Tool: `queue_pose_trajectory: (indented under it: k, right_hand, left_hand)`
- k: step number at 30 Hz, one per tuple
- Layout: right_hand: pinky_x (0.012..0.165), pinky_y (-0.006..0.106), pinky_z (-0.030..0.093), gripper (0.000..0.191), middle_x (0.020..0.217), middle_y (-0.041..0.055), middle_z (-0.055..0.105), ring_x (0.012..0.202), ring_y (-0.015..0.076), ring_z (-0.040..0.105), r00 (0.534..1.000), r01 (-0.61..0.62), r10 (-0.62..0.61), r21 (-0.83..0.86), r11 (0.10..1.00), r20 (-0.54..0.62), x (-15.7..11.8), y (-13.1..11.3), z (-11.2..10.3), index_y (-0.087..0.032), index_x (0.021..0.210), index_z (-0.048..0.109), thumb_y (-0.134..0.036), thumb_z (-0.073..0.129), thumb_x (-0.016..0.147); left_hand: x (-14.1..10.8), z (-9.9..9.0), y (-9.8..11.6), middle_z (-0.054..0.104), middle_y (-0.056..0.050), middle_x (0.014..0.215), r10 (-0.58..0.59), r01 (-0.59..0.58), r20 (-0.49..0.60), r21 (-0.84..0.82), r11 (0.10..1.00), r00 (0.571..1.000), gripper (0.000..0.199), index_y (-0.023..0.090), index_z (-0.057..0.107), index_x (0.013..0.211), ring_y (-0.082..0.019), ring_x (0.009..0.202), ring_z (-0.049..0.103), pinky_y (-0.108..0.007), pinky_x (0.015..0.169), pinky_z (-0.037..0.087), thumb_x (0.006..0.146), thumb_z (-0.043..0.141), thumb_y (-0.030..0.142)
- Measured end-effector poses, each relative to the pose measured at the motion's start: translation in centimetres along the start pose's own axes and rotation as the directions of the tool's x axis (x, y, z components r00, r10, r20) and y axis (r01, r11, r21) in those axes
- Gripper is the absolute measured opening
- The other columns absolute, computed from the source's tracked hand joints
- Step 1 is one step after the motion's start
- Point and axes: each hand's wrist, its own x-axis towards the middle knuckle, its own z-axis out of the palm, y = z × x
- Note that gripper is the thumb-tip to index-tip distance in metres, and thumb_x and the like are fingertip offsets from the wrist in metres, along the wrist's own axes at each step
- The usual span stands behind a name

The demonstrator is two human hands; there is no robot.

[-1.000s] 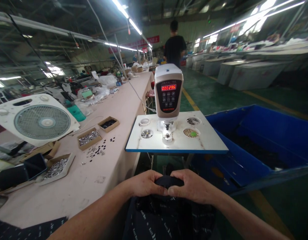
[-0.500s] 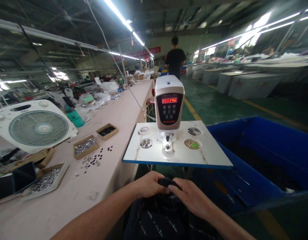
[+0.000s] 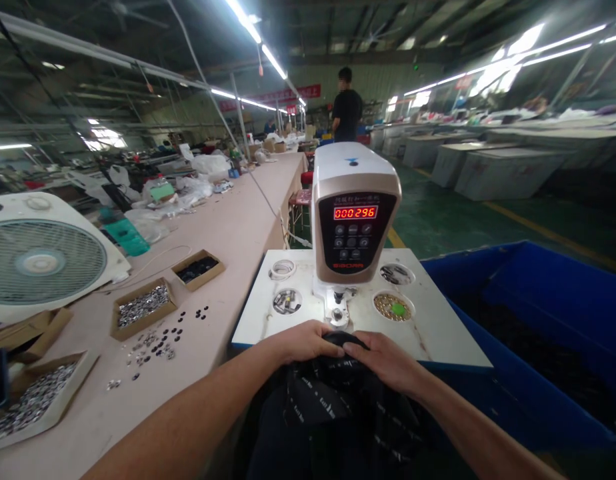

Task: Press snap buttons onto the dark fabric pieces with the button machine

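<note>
Black fabric (image 3: 328, 393) with white printed lettering hangs down over my lap, its upper part bunched between my hands. My left hand (image 3: 305, 341) grips it from the left, thumb pointing inward. From the right, my right hand (image 3: 383, 357) pinches the same cloth, the two thumbs nearly meeting. Just beyond my hands stands a white and bronze snap-fastening machine (image 3: 355, 213) with a red display reading 000296. Its lit press head (image 3: 338, 307) is slightly ahead of the cloth. The white work plate (image 3: 438, 340) has round wells holding small metal parts.
On the long table (image 3: 243, 227) at left are small-part boxes (image 3: 143, 307), scattered fasteners (image 3: 163, 343), a white fan (image 3: 43, 253) and a teal bottle (image 3: 128, 233). A blue bin (image 3: 528, 267) stands at right. A person in black (image 3: 347, 110) is farther back.
My hands and the held fabric have moved up and forward, over the near edge of the work plate. The machine appears closer. The person in the background has turned.
</note>
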Motion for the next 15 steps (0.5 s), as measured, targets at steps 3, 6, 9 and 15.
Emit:
queue_pose_trajectory:
  k: [3, 6, 9, 15]
  right_hand:
    - [0.061, 0.027, 0.038, 0.035, 0.074, 0.0022, 0.065, 0.071, 0.0194, 0.057, 0.998, 0.032, -0.037, -0.088, 0.996, -0.056, 2.5, -0.1, -1.4, -0.017, 0.076, 0.063, -0.047, 0.053, 0.089]
    - [0.059, 0.026, 0.036, 0.032, 0.069, 0.0007, 0.063, 0.067, 0.0179, 0.055, 0.995, 0.037, -0.053, -0.164, 0.986, -0.088, 4.5, -0.1, -2.4, -0.018, 0.072, 0.061, -0.044, 0.052, 0.088]
    - [0.059, 0.027, 0.035, 0.031, 0.067, 0.0000, 0.063, 0.066, 0.0177, 0.055, 0.993, 0.028, -0.050, -0.196, 0.980, -0.108, 6.0, -0.1, -3.1, -0.018, 0.070, 0.062, -0.041, 0.052, 0.087]
    - [0.061, 0.028, 0.038, 0.028, 0.066, 0.0009, 0.065, 0.068, 0.0200, 0.057, 0.988, 0.014, -0.045, -0.199, 0.980, -0.149, 7.8, 0.5, -3.8, -0.016, 0.069, 0.065, -0.038, 0.057, 0.083]
  left_hand:
    - [1.9, -1.6, 0.4, 0.067, -0.002, 0.075, 0.038, -0.039, -0.044, -0.008, 0.999, 0.998, 0.039, 0.012, 0.070, 0.090, -0.014, 0.065, 0.059, -0.028, 0.069, 0.046, 0.064, 0.078, 0.040]
    - [3.4, -2.8, 0.8, 0.065, -0.001, 0.073, 0.091, -0.088, -0.086, 0.041, 0.995, 0.992, 0.035, 0.012, 0.068, 0.088, -0.013, 0.064, 0.056, -0.027, 0.066, 0.044, 0.066, 0.077, 0.037]
    - [4.5, -3.6, 1.4, 0.064, 0.000, 0.073, 0.124, -0.115, -0.115, 0.078, 0.990, 0.986, 0.028, 0.012, 0.067, 0.085, -0.013, 0.064, 0.054, -0.026, 0.065, 0.042, 0.067, 0.074, 0.033]
    - [5.5, -4.2, 2.1, 0.067, 0.000, 0.080, 0.167, -0.148, -0.152, 0.127, 0.981, 0.974, 0.029, 0.012, 0.071, 0.088, -0.016, 0.074, 0.056, -0.027, 0.073, 0.042, 0.067, 0.074, 0.032]
